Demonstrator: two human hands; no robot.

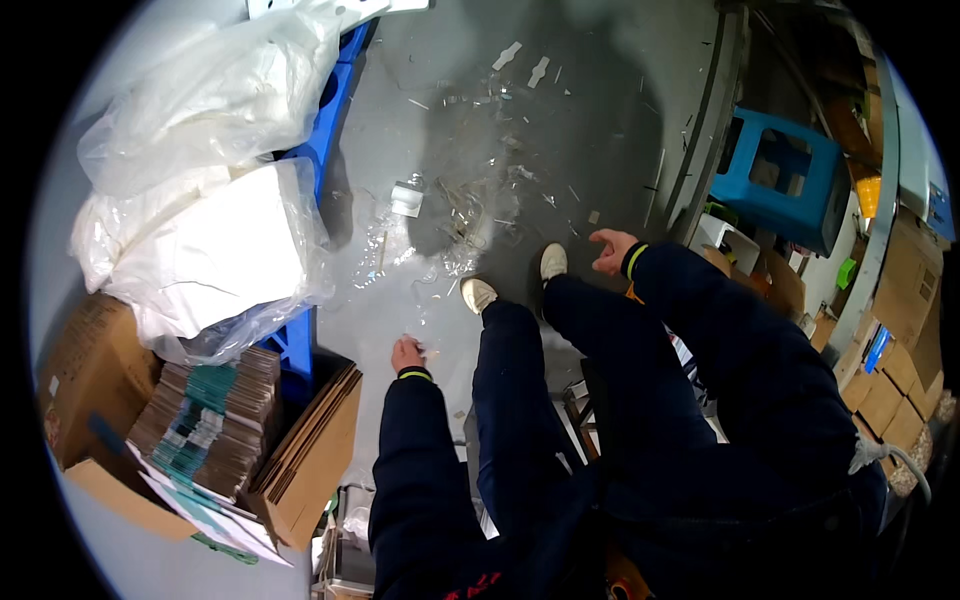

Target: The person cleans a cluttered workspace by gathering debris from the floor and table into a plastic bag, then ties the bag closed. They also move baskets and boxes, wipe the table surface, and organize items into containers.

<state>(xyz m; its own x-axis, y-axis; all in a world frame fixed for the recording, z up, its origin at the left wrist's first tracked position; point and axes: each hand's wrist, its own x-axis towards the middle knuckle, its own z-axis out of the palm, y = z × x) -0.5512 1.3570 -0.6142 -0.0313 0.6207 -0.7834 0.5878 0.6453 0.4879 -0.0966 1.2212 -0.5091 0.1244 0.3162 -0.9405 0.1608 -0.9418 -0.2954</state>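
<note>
The person's left hand [407,354] hung low with its fingers loosely curled, and I could not tell if it held something small. The right hand [613,252] was half open, one finger poking out, with nothing seen in it. Just beside the left hand, on its left, stood an open brown cardboard box [95,375] holding a tight stack of thin brown card pieces with a teal band of colour [262,392]. The full box looked heavy and stiff, best held low on two sides, because its flaps could bend. Past it lay a big white bundle in clear, crinkly plastic [225,255], which looked soft and slippery, best hugged from below. Well apart, on the right, was a blue plastic stool [826,175], likely light and hard. Farther out, shiny clear scraps [465,215] dotted the grey floor [390,130].
</note>
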